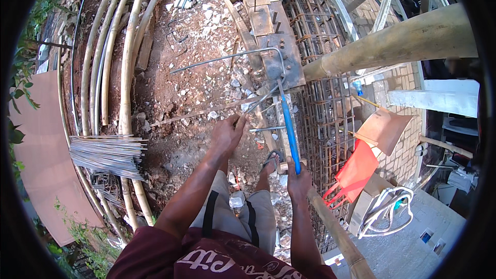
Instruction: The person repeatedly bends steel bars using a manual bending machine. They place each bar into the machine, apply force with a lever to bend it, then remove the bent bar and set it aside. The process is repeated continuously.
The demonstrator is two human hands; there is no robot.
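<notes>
My left hand [231, 132] grips a thin steel bar [256, 104] that runs up to the bending jig [275, 64], a dark plate with upright pins on a wooden beam. The bar has a squared bend over the jig and a long arm [217, 60] reaching left. My right hand [298, 175] is closed round the lower end of a blue-handled bending tool [289, 129], whose metal head sits on the jig at the bar. My sandalled foot [268, 163] stands beside the beam.
Bamboo poles [126, 88] and bundled steel rods [106, 152] lie left. Right of the beam are a rebar cage [325, 103], a thick bamboo pole [392, 41], a red bag [354, 170] and coiled white hose [385, 217]. Rubble [181, 93] covers the ground.
</notes>
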